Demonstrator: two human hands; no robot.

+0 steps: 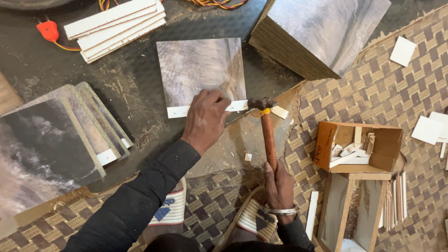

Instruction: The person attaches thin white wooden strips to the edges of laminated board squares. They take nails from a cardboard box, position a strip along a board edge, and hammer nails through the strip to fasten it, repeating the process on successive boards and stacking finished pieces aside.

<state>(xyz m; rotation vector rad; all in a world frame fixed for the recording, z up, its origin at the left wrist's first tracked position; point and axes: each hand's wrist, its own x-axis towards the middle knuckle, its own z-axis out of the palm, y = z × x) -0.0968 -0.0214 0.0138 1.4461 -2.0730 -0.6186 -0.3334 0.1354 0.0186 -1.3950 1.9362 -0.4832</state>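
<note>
The square marbled panel (200, 72) lies flat on the dark floor in front of you, with a thin white strip (186, 110) running along its near edge. Your left hand (205, 119) is curled closed over that strip, fingers pinching down on it near its right end. Your right hand (279, 186) is wrapped tight around the wooden handle of a hammer (267, 130) — its dark metal head sits just at the strip's right end, beside your left fingertips; whether it touches the strip you cannot tell from here.

A loose white offcut (280, 112) lies just right of the hammer head. Further right, on the woven mat (373, 88), stands an open cardboard box (359, 145) holding small white pieces. Behind the panel sits a thick stack of panels (317, 35), and to the upper left a pile of white strips (116, 28). At your left, more marbled panels (60, 135) lie fanned out, overlapping — one with a white strip on its corner.
</note>
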